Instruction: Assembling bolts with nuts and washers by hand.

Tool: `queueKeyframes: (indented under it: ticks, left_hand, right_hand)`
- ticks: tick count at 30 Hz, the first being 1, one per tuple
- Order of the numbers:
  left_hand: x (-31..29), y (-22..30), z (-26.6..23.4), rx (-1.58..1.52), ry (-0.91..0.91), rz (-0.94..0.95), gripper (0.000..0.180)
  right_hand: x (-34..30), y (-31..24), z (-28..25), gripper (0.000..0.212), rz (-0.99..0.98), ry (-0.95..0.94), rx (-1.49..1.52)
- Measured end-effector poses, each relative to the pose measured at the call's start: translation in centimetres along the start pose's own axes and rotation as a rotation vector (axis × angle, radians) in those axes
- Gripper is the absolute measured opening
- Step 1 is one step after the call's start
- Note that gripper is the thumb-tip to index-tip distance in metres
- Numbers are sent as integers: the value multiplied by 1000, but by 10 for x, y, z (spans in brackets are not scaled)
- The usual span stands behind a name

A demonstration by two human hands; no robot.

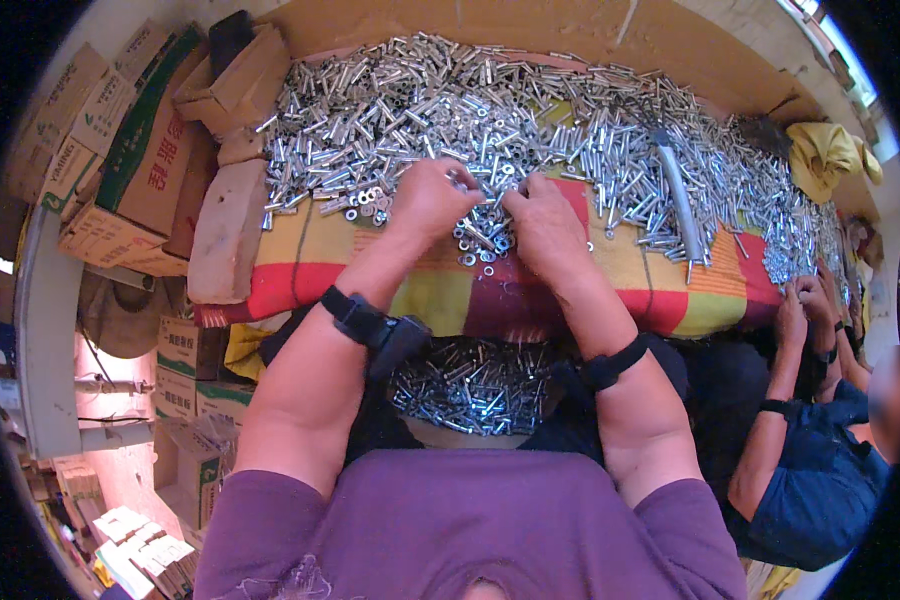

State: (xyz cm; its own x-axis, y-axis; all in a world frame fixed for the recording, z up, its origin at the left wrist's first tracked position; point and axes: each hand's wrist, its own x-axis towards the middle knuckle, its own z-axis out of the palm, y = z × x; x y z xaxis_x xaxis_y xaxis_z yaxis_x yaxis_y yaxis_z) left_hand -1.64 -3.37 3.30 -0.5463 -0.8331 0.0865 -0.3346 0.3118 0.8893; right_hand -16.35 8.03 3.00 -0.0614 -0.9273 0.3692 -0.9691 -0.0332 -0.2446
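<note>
A wide heap of silvery metal bolts and sleeves (410, 110) lies on a checked cloth (430, 300). My left hand (435, 200) is at its near edge with fingers curled closed; small shiny metal shows at the fingertips, too small to name. Close by on the right, my right hand (548, 225) has its fingers pinched together, and what they hold is hidden. Loose washers (488, 242) and a few bolts lie between the two hands. More washers (370, 203) rest left of my left wrist. Below, at my lap, a container holds many dark and shiny bolts (470, 390).
A pale brick (228, 230) sits at the cloth's left end, beside stacked cardboard boxes (140, 150). On the right part of the heap lies a long grey bar (680, 200). A co-worker's hands (805, 305) work at the far right, near a yellow cloth (820, 160).
</note>
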Motion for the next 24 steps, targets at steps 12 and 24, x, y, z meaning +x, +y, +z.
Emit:
queueKeyframes:
  ticks: [12, 24]
  left_hand:
    - [-13, -7, -1, -500, -24, -354, 16]
    - [-43, -10, 1, -1216, -414, -637, 10]
  right_hand:
    - [-19, -9, -18, 10, 195, 106, 730]
    - [-12, -45, -6, 18, 186, 210, 617]
